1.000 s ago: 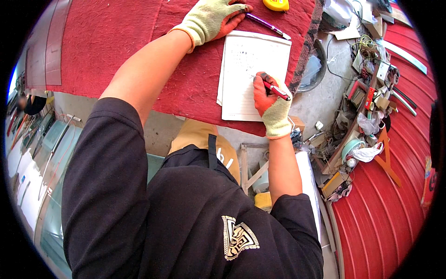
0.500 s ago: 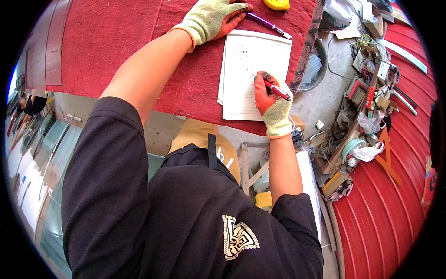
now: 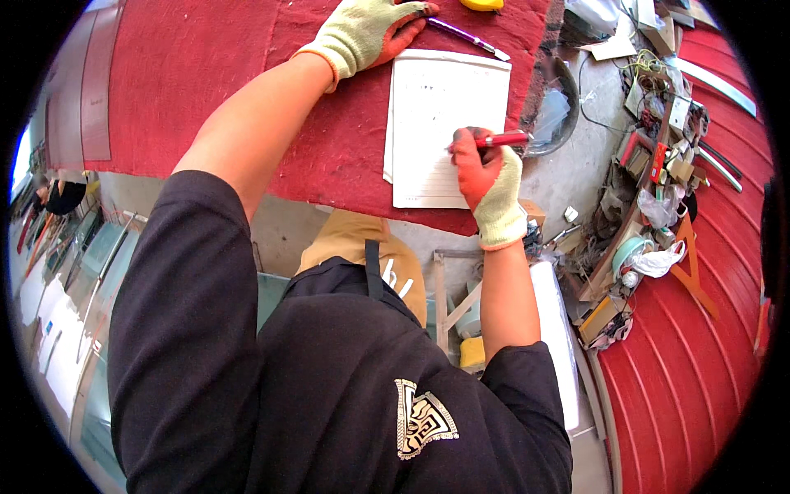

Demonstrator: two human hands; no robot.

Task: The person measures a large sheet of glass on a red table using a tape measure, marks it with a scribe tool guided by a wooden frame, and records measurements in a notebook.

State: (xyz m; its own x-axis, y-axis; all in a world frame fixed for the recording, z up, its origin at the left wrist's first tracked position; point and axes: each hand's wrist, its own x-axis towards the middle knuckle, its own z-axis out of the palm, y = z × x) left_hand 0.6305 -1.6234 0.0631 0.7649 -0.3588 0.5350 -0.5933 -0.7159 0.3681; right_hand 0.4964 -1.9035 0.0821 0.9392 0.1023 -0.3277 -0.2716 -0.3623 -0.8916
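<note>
My left hand (image 3: 362,34), in a cream knit glove with red palm and dark fingertips, lies on the red cloth with its fingers stretched out and apart. Close to its fingertips is the end of a slim purple pen-like tool (image 3: 461,33) with a pale tip. A red pen (image 3: 504,140) is gripped in my right hand (image 3: 490,183), gloved the same way. That hand is closed and rests over the right side of a white lined notepad (image 3: 428,123), which bears a few small marks near its top. The pen's writing tip is hidden by the fingers.
The red cloth (image 3: 206,90) covers the table. A yellow rounded thing (image 3: 482,4) is cut off by the top edge. At right, a dark basin (image 3: 559,111) stands on the floor beside a cluttered shelf (image 3: 650,181). Glass sheets (image 3: 99,272) lean at left.
The red pen has swung from slanting down to the right to almost level. My right hand has shifted slightly to the right, and the marks on the page look fainter.
</note>
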